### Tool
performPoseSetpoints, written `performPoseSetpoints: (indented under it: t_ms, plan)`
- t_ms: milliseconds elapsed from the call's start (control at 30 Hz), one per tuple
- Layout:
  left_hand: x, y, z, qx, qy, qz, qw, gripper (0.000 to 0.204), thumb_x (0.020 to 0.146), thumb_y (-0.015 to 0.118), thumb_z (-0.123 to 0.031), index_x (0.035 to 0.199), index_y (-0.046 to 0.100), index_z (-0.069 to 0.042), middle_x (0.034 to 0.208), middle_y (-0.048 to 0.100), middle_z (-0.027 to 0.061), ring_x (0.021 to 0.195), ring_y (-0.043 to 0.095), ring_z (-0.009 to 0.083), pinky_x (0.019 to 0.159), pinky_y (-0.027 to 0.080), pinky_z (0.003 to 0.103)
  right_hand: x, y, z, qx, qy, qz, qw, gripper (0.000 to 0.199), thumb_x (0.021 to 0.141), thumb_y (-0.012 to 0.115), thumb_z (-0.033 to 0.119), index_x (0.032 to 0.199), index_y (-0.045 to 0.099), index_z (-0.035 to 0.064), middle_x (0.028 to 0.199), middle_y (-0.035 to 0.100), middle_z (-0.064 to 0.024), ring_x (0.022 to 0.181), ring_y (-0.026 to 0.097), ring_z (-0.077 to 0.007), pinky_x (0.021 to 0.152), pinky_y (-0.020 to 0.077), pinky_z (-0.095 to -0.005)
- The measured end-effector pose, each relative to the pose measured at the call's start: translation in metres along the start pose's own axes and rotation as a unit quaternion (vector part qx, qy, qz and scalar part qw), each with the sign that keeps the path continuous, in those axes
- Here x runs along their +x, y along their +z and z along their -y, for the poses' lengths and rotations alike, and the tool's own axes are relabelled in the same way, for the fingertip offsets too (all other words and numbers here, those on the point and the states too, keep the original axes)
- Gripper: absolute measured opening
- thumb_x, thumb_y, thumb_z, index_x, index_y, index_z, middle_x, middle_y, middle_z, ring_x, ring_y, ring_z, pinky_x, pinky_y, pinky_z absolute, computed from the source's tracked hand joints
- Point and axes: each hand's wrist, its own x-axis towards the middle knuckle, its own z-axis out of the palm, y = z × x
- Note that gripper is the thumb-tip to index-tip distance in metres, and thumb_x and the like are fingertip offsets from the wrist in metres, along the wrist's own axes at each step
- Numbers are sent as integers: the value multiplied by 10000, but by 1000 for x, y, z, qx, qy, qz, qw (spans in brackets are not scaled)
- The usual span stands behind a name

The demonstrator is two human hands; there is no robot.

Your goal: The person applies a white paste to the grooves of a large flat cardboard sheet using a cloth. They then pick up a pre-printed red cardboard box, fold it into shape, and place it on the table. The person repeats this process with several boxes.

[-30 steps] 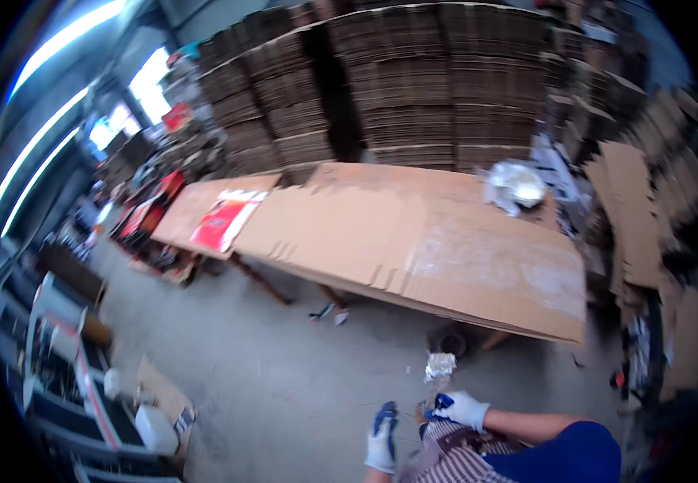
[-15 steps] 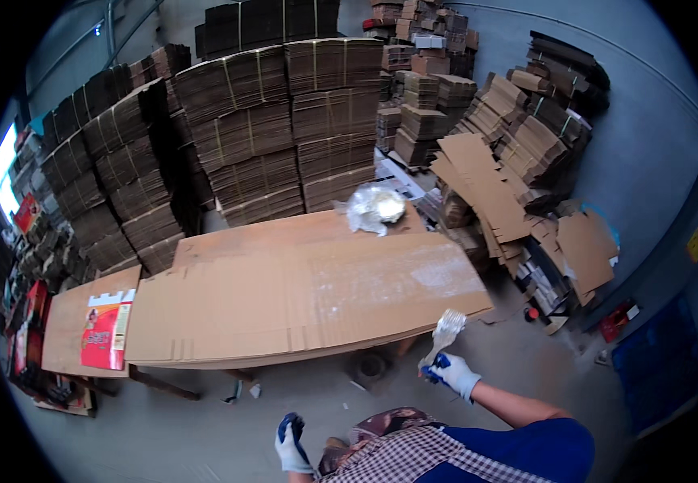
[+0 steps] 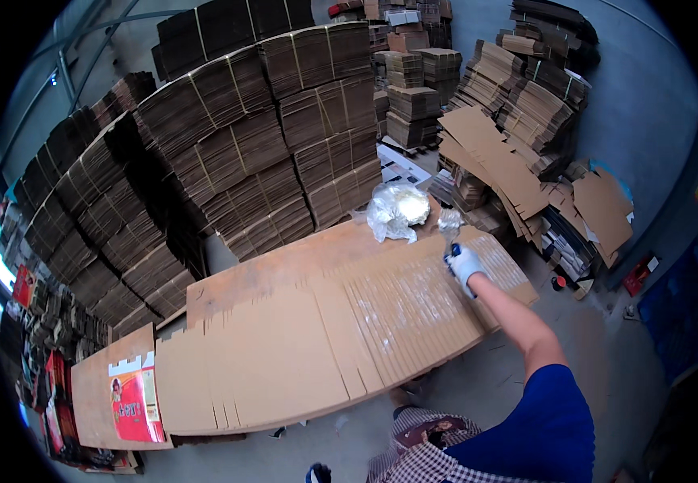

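Note:
My right hand [image 3: 465, 267], in a white and blue work glove, is closed around the handle of a paste brush. The brush's pale bristles [image 3: 450, 218] are over the far right part of the table, beside a crumpled clear plastic bag [image 3: 398, 211] with white paste in it. Below and around that arm lie overlapping cardboard sheets [image 3: 284, 346], staggered in narrow strips at the right and streaked with white paste. My left hand [image 3: 317, 473], gloved in blue and white, shows only partly at the lower edge, away from the table; its fingers cannot be made out.
A red printed carton panel [image 3: 134, 406] lies on the table's left end. Tall strapped stacks of flat cardboard [image 3: 244, 129] stand behind the table. Loose cardboard sheets [image 3: 494, 169] lean in a pile at the right, with a blue object [image 3: 681, 302] further right.
My right hand has carried the brush from the near edge forward over the table, close to the bag. The right-hand sheets now show many staggered strips. My left hand has dropped lower in view.

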Motion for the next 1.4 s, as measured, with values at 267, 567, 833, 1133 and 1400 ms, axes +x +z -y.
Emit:
performPoseSetpoints:
  t_ms: [267, 567, 833, 1133, 1400]
  plan:
    - [36, 31, -4, 60, -149, -159, 974, 229, 949, 611, -235, 1066, 638, -39, 942, 668, 101, 838, 649, 209, 744, 542, 342, 149, 8, -7, -212, 57, -58, 974, 342, 869, 613, 211, 1181, 549, 86, 1209, 582, -184, 1095, 613, -362, 882, 517, -481]
    - [69, 81, -23, 103, -180, -172, 963, 220, 949, 611, -240, 1051, 637, -46, 920, 665, 96, 820, 647, 203, 719, 538, 336, 239, 87, -40, -296, 52, -78, 951, 232, 941, 473, 85, 1166, 527, 74, 1150, 573, -171, 1000, 674, -304, 795, 567, -421]
    - [67, 84, -26, 118, -189, -192, 956, 213, 949, 611, -245, 1038, 636, -53, 901, 662, 92, 804, 646, 197, 698, 535, 331, 247, 113, -42, -267, 98, 12, 959, 388, 936, 512, 166, 1305, 491, 48, 1339, 534, -174, 1131, 622, -310, 909, 511, -451]
    - [76, 17, 22, 33, -129, -193, 972, 247, 883, 649, -253, 938, 663, -13, 778, 677, 107, 643, 649, 223, 556, 512, 324, 258, 78, -63, -268, -20, -140, 953, 454, 898, 544, 197, 1305, 508, -2, 1282, 569, -213, 1135, 591, -387, 945, 496, -440]
    - [44, -23, 17, 32, -147, -281, 948, 243, 877, 661, -182, 1030, 685, 6, 876, 703, 120, 741, 693, 236, 643, 567, 330, 125, 118, 27, 93, -28, -20, 995, 221, 878, 711, 232, 972, 696, 32, 753, 652, -54, 646, 571, -149, 614, 475, -333]
